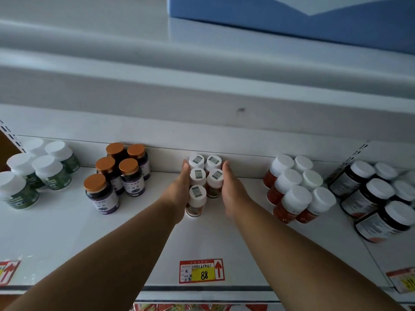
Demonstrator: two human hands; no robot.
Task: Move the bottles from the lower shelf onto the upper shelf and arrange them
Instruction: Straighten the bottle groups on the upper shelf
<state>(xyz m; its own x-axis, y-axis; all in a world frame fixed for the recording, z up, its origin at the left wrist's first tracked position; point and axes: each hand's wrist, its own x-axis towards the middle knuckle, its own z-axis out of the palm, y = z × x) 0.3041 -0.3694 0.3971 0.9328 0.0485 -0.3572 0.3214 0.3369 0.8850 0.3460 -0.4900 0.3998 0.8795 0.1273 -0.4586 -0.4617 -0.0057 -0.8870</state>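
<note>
Several small white-capped bottles point(198, 176) with square code stickers on their lids stand in two rows at the back middle of the white shelf point(67, 232). My left hand point(179, 187) lies flat against the left side of the group, fingers straight. On the other side, my right hand point(231, 187) presses with straight fingers against the right row. The front bottle point(195, 200) of the left row sits nearest me, beside my left wrist.
Green-labelled white-capped bottles point(45, 173) stand at far left, orange-capped purple bottles point(121, 173) left of centre, red bottles point(296, 191) right of centre, dark jars point(377, 198) at far right. A price tag reading 88 point(201, 270) is on the front edge. A blue box point(292, 16) sits above.
</note>
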